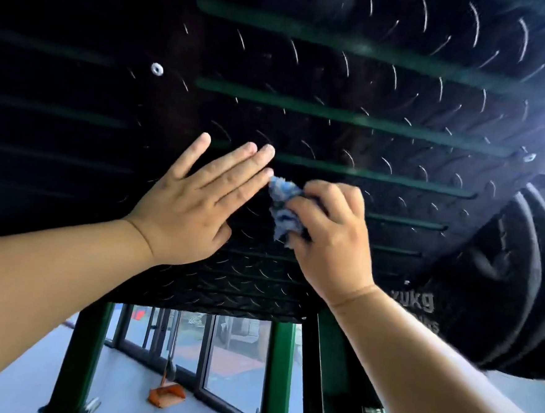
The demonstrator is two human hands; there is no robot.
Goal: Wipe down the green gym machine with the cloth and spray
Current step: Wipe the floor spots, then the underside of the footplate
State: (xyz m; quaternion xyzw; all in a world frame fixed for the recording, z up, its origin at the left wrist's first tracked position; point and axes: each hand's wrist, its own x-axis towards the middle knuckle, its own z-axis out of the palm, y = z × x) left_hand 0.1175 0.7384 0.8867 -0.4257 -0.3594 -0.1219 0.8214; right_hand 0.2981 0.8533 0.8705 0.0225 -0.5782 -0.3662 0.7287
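The green gym machine's black tread-plate footplate point(337, 91) fills the upper view, with green slots across it. My left hand point(197, 201) lies flat on the plate, fingers straight and spread. Just right of it, my right hand point(330, 233) grips a crumpled blue-and-white cloth point(285, 207) and presses it against the plate. The machine's green frame posts point(277, 377) stand below the plate. No spray bottle is in view.
Black weight plates point(511, 281), marked in kg, hang at the right edge close to my right forearm. Below the footplate are windows, a pale floor and an orange dustpan point(167, 395) leaning by the glass.
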